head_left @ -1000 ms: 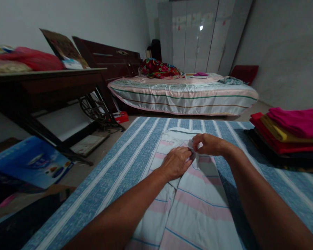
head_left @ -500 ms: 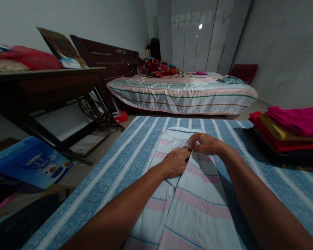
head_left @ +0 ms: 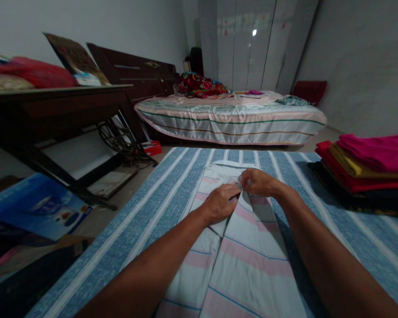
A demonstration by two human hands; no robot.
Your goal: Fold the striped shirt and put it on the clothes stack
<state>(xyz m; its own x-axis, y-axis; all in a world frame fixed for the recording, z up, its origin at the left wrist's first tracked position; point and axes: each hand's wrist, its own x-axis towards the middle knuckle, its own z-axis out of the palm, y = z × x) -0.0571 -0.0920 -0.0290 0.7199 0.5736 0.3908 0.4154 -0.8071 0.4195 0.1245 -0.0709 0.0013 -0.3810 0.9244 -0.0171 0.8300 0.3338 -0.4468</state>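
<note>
A pink, white and blue striped cloth (head_left: 248,260) lies lengthwise on a blue and white striped sheet (head_left: 159,207). Both my hands meet near its far end. My left hand (head_left: 219,203) is closed, pinching a fold of the striped cloth and holding a thin dark thing I cannot make out. My right hand (head_left: 258,183) is closed on a bunched bit of the same cloth, its fingertips touching my left hand's. Both forearms stretch out over the cloth.
A stack of folded pink, yellow and red fabrics (head_left: 368,165) sits at the right. A dark table with a treadle frame (head_left: 119,137) stands at the left, a blue box (head_left: 36,205) below it. A bed (head_left: 232,117) and wardrobe (head_left: 255,44) are beyond.
My hands have drawn slightly closer together and a little farther along the cloth; my left hand has shifted from lying over the fold to pinching it.
</note>
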